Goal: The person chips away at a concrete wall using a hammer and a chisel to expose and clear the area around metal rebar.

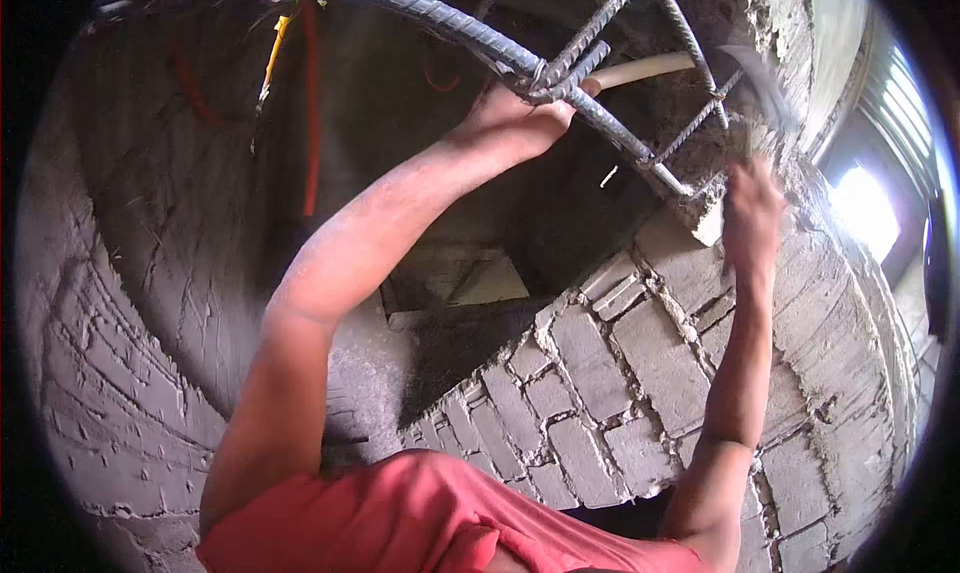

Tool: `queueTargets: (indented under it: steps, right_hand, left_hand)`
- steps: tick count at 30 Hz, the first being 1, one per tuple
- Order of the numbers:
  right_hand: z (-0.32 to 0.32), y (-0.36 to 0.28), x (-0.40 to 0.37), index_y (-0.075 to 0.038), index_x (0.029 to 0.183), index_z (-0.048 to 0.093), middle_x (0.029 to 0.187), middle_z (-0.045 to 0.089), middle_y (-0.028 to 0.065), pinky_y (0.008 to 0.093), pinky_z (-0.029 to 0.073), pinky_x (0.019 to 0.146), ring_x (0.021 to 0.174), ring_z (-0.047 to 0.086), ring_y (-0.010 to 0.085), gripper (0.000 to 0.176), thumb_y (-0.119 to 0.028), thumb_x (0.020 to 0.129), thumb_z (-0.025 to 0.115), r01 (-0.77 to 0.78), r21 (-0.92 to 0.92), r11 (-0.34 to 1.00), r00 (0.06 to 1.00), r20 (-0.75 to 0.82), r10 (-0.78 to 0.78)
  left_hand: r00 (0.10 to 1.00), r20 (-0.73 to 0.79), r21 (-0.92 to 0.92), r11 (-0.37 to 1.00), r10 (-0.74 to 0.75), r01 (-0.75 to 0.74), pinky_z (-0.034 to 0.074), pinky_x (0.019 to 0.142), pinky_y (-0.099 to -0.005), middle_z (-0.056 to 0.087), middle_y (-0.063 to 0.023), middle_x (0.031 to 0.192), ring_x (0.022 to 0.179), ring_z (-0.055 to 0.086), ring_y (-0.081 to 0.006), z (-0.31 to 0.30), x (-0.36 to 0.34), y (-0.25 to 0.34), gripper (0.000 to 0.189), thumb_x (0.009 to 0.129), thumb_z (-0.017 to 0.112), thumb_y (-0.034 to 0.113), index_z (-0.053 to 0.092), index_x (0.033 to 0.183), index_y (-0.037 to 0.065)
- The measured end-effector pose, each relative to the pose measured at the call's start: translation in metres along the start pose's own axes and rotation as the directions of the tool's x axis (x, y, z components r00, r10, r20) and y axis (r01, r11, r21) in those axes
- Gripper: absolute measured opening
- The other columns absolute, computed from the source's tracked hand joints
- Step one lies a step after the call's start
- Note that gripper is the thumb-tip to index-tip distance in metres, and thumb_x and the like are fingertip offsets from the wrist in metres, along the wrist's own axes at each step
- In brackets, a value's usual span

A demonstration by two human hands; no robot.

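My left hand (525, 118) is up behind a thick ribbed steel bar (430, 18), its fingers closed and partly hidden by the bar. From its fingertips a pale cream tube (645, 70) runs right toward the rough masonry; the grip looks to be on the tube's near end. On the right, my right hand (752, 213) is closed around the handle of a hammer (768, 91). The hammer head is smeared by motion, close to the broken concrete edge. Thinner rebar (685, 133) tied in a lattice lies between my two hands.
A brick wall (610, 373) with rough mortar joints spreads below my right arm. Grey plastered wall (120, 373) curves along the left. An orange hose or cable (311, 113) and a yellow strip (272, 58) hang at upper left. Bright light enters through an opening (865, 213) at right.
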State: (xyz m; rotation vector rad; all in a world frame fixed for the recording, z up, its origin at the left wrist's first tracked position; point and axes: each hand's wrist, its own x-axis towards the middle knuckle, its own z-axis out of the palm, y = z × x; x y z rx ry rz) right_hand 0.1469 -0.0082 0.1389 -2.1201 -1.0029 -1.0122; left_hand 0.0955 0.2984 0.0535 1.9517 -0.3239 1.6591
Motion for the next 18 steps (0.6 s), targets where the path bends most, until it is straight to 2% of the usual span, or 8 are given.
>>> queueTargets:
  steps: [2,7,9,12,13,14,16,18]
  right_hand:
    - [-0.004,-0.02,0.0,0.001,0.106,0.059,0.069,0.053,0.0107,0.0358,0.043,0.059,0.063,0.05,0.0162,0.034,-0.031,0.102,0.048,0.135,-0.224,0.965,0.976,-0.136,-0.168]
    - [-0.028,0.0,-0.029,-0.01,0.107,0.063,0.074,0.058,0.0092,0.0331,0.048,0.056,0.066,0.055,0.017,0.022,-0.03,0.101,0.054,0.552,0.215,0.806,0.8,-0.407,-0.44]
    - [-0.055,-0.033,-0.031,-0.011,0.109,0.06,0.079,0.056,0.0067,0.0345,0.048,0.055,0.065,0.053,0.0181,0.03,-0.038,0.102,0.051,0.646,-0.308,0.699,0.495,-0.528,-0.69]
    - [-0.058,-0.058,-0.028,-0.004,0.095,0.058,0.072,0.057,0.0069,0.0403,0.05,0.06,0.062,0.054,0.0218,0.046,-0.048,0.098,0.05,0.701,0.708,0.083,0.651,-0.589,-0.478]
    - [-0.084,0.072,0.018,-0.006,0.092,0.057,0.087,0.054,0.0041,0.0405,0.051,0.074,0.079,0.054,0.0221,0.042,-0.046,0.099,0.048,0.817,0.275,0.507,0.571,-0.504,-0.648]
    - [-0.043,0.018,0.008,-0.003,0.109,0.063,0.077,0.063,0.0087,0.0397,0.052,0.067,0.069,0.06,0.0216,0.031,-0.03,0.096,0.055,0.673,-0.428,0.604,0.458,-0.399,-0.794]
    - [-0.009,0.027,0.023,-0.007,0.112,0.068,0.094,0.069,0.0131,0.0334,0.053,0.077,0.089,0.066,0.0208,0.027,-0.023,0.098,0.052,0.321,-0.117,0.94,0.928,-0.158,-0.336]
    - [-0.01,0.001,0.013,-0.011,0.108,0.072,0.107,0.071,0.0151,0.0262,0.053,0.084,0.105,0.067,0.0197,0.029,-0.028,0.102,0.049,-0.083,-0.197,0.977,0.996,0.014,0.088]
  left_hand:
    - [0.997,0.001,-0.012,0.997,0.074,-0.074,0.054,0.077,-0.0429,0.072,-0.0182,0.093,0.089,0.07,-0.0323,0.0,-0.001,0.0,0.031,0.097,0.055,0.026,0.066,0.121,0.01]
    - [0.993,0.016,0.078,0.99,0.117,-0.118,0.052,0.084,-0.0443,0.071,-0.017,0.101,0.096,0.068,-0.0325,0.013,-0.008,-0.011,0.035,0.097,0.056,0.03,0.064,0.125,0.012]
    - [0.997,-0.023,0.208,0.975,-0.068,0.072,0.052,0.066,-0.0434,0.069,-0.0161,0.085,0.08,0.067,-0.0324,0.009,-0.013,0.013,0.035,0.102,0.049,0.038,0.069,0.106,0.009]
    - [0.959,0.143,0.158,0.962,-0.247,0.224,0.05,0.09,-0.0446,0.067,-0.0194,0.112,0.105,0.064,-0.0359,0.0,-0.013,0.026,0.041,0.098,0.053,0.03,0.056,0.136,0.014]
    - [0.936,0.219,0.106,0.96,-0.277,0.259,0.05,0.093,-0.0448,0.066,-0.0202,0.116,0.107,0.063,-0.0365,-0.002,-0.014,0.026,0.045,0.098,0.053,0.03,0.051,0.141,0.014]
    - [0.984,0.096,0.075,0.987,-0.147,0.14,0.048,0.096,-0.045,0.063,-0.0218,0.122,0.113,0.061,-0.0349,0.008,-0.017,0.014,0.049,0.098,0.054,0.031,0.048,0.143,0.014]
    - [0.979,0.081,0.075,0.981,-0.187,0.181,0.048,0.096,-0.0447,0.062,-0.0234,0.123,0.115,0.06,-0.0336,-0.001,-0.015,0.02,0.049,0.097,0.055,0.031,0.048,0.143,0.014]
    - [0.965,0.114,0.073,0.97,-0.238,0.231,0.048,0.097,-0.0444,0.061,-0.0249,0.125,0.117,0.06,-0.0322,-0.009,-0.02,0.034,0.05,0.096,0.057,0.032,0.049,0.142,0.014]
